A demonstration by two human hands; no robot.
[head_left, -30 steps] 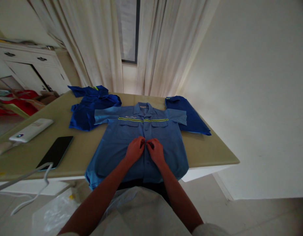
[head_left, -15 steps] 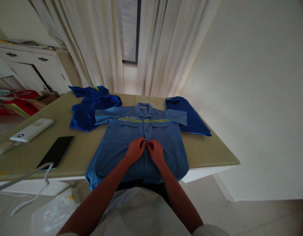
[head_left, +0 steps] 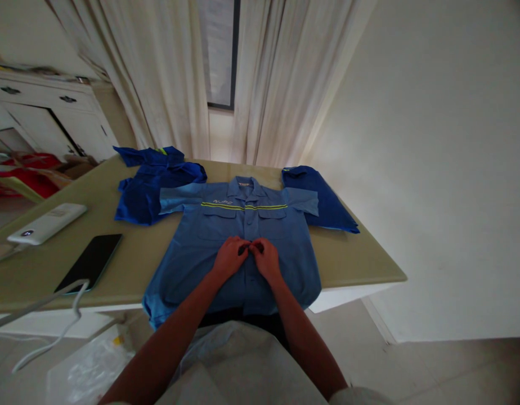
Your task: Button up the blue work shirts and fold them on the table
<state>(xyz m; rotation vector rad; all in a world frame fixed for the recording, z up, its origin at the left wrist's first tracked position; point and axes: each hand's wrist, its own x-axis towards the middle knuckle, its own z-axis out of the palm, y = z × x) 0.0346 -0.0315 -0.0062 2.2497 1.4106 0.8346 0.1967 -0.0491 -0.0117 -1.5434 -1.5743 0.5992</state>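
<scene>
A blue-grey short-sleeved work shirt [head_left: 215, 230] lies front up, collar away from me, with yellow stripes across its chest and its hem hanging over the near table edge. My left hand [head_left: 230, 259] and my right hand [head_left: 265, 260] meet at its front placket, below the chest pockets. Both have their fingers pinched on the placket, fingertips nearly touching. The button or buttonhole between them is hidden by the fingers. One button shows higher up on the placket.
A crumpled bright blue garment [head_left: 148, 188] lies at the back left, a folded blue garment [head_left: 321, 197] at the right. On the table [head_left: 353, 259] at left are a black phone [head_left: 91, 261], a white power bank [head_left: 49, 223] and a white cable [head_left: 77, 306]. Curtains [head_left: 158, 73] hang behind.
My two hands have come closer together at the placket, the right one shifting slightly left so the fingertips now almost meet. The view has turned slightly to the right.
</scene>
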